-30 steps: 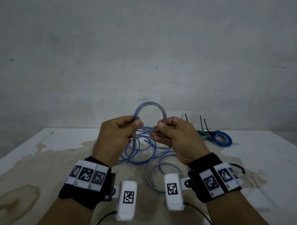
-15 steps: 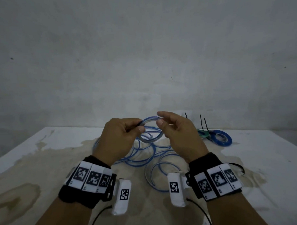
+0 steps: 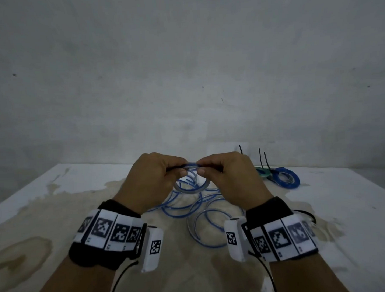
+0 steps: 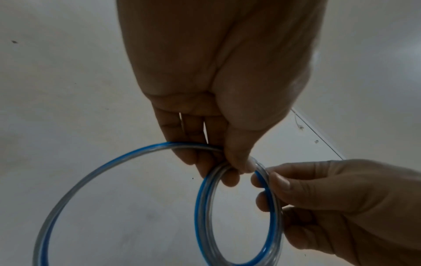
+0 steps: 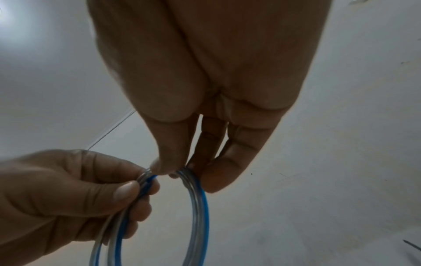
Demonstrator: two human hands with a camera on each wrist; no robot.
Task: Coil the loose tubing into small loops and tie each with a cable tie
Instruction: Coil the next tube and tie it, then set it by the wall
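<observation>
I had the coil (image 3: 192,185) pinched at its top between both hands, left hand (image 3: 152,180) and right hand (image 3: 229,179) equally near (loose tubing (image 3: 209,224) trailed to the counter (image 3: 344,216) below)

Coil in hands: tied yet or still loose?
Loose. Both hands, left hand and right hand, pinch the coil together; no cable tie shows around it.

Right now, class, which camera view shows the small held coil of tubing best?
The left wrist view: the coil appears as a nearly whole ring pinched by both hands. The right wrist view cuts off its lower part; in the head view it is small and partly hidden by fingers.
</observation>
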